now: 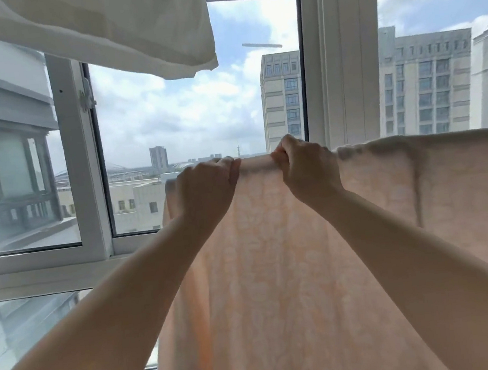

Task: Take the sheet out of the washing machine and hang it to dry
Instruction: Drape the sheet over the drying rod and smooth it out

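I have the peach patterned sheet (274,257) up at head height in front of the window (80,159), its top edge draped level over what I take to be a rail or line, though the fabric hides the support itself. My left hand (206,185) has its grip curled tight on that top fold, and my right hand (304,169) pinches the same fold just beside it, so both grips are narrow and full of cloth.

The risks I see from here:

- The 2 hands sit close together near the left end, while the long run of sheet to the right carries itself. If I pull sideways to spread it, that unsupported part could slide off whatever holds it.
- The left edge hangs bunched and doubled; left so, it would dry slowly.
- Wet cloth is heavy, and uneven lengths front and back could drag the whole sheet down once I let go.
- The white cloth (117,26) hanging overhead is near and could brush it.
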